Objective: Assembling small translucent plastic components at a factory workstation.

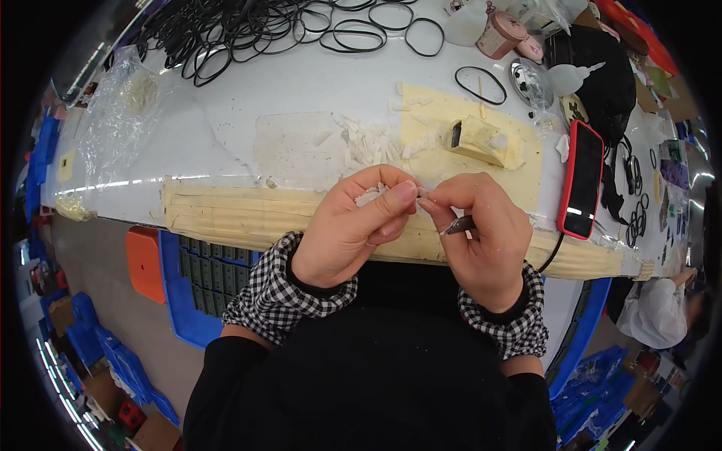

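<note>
Above the table's near edge, my left hand (350,222) is closed on crumpled whitish scraps (368,197), which show between its thumb and fingers. My right hand (485,229) meets it, thumb and forefinger pinched at a tiny pale bit (421,192) by the left thumb tip. Tucked in the curled fingers of the right hand is a slim dark tool (459,225) with a metallic end; most of it is hidden and its kind cannot be told. Just beyond the hands lies a heap of white peeled strips (368,143).
A tape-wrapped block (481,140) sits on a yellow sheet (425,105). To the right lies a red-cased phone (580,180) with a cable. Black rubber rings (248,30) pile up at the back. A padded yellow strip (226,210) lines the front edge; a blue crate (180,301) stands below.
</note>
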